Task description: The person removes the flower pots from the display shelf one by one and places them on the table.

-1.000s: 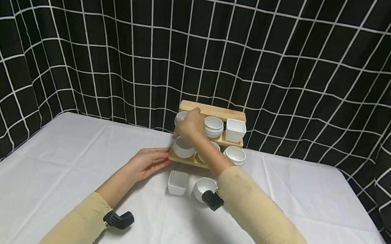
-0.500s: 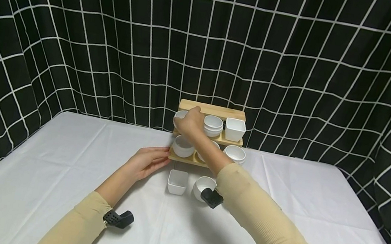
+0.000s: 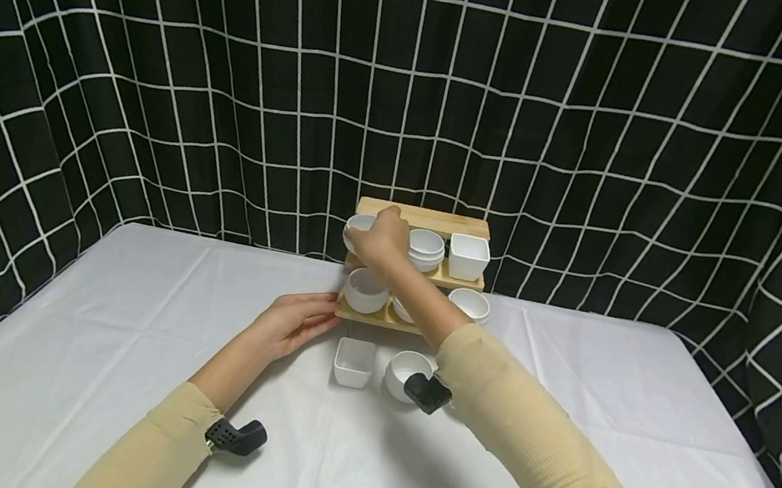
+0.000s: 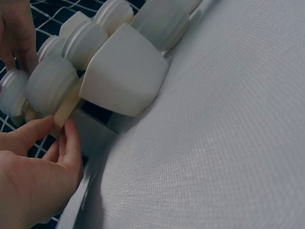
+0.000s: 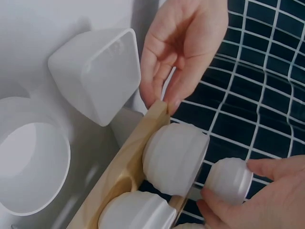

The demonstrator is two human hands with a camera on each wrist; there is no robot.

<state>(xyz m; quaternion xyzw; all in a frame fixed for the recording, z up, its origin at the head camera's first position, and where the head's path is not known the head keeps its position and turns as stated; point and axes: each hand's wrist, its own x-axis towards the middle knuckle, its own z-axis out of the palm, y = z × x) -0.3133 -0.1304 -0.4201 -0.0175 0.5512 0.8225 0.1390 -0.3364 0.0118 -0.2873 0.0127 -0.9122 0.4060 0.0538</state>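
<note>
A two-tier wooden rack [image 3: 432, 220] stands at the back of the table, carrying white bowls. My left hand [image 3: 294, 324] pinches the left end of its lower board, thumb on one side and fingers on the other, as the left wrist view shows at the wood [image 4: 68, 108]. At the left of the upper tier, my right hand [image 3: 387, 243] holds a small round white bowl [image 5: 228, 180] between thumb and fingers. Just below that, a round bowl [image 3: 366, 292] sits in the lower tier's left place. My right forearm partly hides the lower middle bowl.
On the upper tier are stacked round bowls [image 3: 425, 252] and a square bowl [image 3: 468, 257]. More round bowls [image 3: 470, 304] sit at the lower right. A square bowl [image 3: 354, 362] and a round bowl [image 3: 405, 374] stand on the white cloth before the rack. A black gridded curtain [image 3: 428, 98] hangs behind.
My right hand and the round bowl in it have risen slightly at the upper tier's left. My left hand keeps its place on the rack's corner.
</note>
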